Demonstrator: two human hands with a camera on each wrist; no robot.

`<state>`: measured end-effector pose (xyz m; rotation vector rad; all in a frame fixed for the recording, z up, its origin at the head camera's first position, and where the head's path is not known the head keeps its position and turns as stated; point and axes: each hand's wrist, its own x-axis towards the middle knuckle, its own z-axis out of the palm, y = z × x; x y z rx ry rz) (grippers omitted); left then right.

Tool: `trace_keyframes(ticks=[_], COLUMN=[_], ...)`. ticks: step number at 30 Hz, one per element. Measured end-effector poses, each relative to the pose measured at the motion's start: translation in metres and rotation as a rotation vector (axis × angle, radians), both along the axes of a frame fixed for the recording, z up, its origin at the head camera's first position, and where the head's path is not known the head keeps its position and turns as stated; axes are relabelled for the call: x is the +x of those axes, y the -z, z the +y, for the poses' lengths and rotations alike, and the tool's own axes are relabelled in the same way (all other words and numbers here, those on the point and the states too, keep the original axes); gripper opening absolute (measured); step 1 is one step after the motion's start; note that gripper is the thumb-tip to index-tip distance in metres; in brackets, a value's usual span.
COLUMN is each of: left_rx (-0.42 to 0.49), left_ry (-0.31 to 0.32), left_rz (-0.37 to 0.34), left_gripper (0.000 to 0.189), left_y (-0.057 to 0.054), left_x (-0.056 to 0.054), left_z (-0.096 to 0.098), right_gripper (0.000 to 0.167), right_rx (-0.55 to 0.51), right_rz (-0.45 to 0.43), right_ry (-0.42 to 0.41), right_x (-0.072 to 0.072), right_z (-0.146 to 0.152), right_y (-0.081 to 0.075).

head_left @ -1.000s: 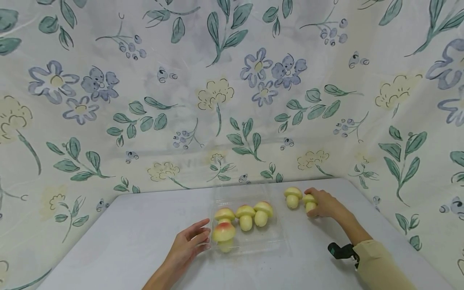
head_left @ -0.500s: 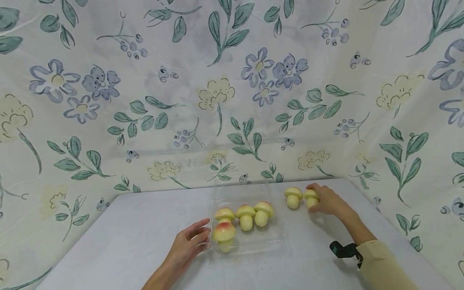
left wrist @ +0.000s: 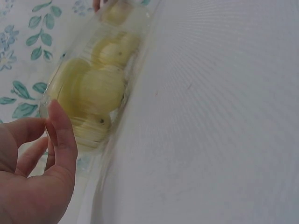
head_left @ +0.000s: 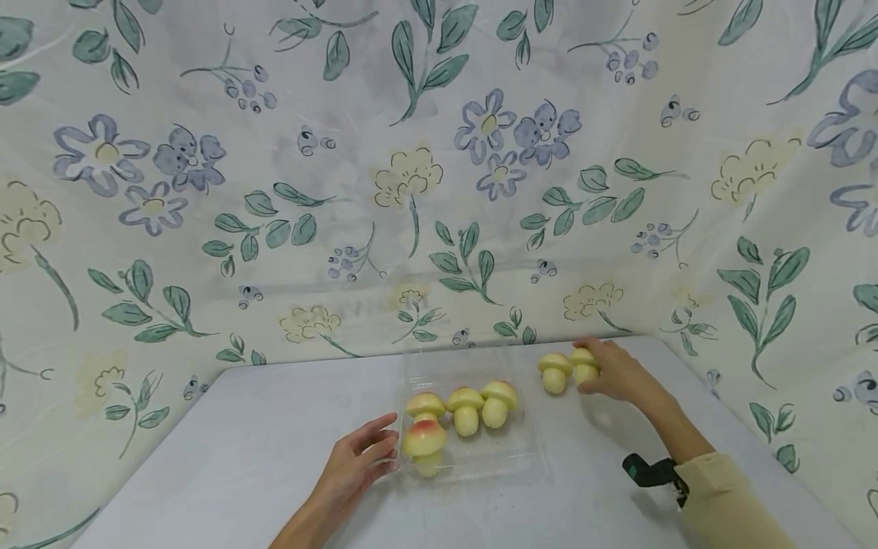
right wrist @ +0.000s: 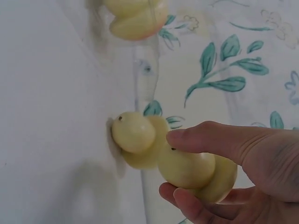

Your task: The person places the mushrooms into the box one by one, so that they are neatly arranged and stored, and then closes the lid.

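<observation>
The left hand (head_left: 351, 463) pinches the edge of a clear box (head_left: 487, 455). Farther off, right of that, the right hand (head_left: 620, 375) grips a plump, pale yellow mushroom shape (head_left: 584, 369) beside its twin (head_left: 554, 375); the held one's long axis runs away from the person, stem nearer, cap toward the floral cloth (head_left: 439, 191).

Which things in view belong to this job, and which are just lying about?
Likely in the job:
clear container, left hand at its edge
four mushroom-shaped pieces inside it
held piece, in the right hand
neighbouring piece

Just surroundings:
table
floral cloth
black wrist device
</observation>
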<state>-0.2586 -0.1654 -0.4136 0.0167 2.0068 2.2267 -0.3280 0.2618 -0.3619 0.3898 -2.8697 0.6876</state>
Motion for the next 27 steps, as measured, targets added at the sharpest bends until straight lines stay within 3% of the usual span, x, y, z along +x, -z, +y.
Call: trace_keyframes(ticks=[12,27], left_rx=[-0.006,0.0], left_ry=[-0.028,-0.022], left_rz=[-0.011,-0.008], left_gripper=[0.055,0.055], left_y=[0.0,0.0], left_x=[0.0,-0.001], left_z=[0.001,0.001], right_gripper=[0.065,0.065], right_rx=[-0.019,-0.063], right_rz=[0.059,0.06], right_ry=[-0.032,-0.106], right_x=[0.014,0.03], right_z=[-0.018,-0.042], right_y=[-0.016,-0.03])
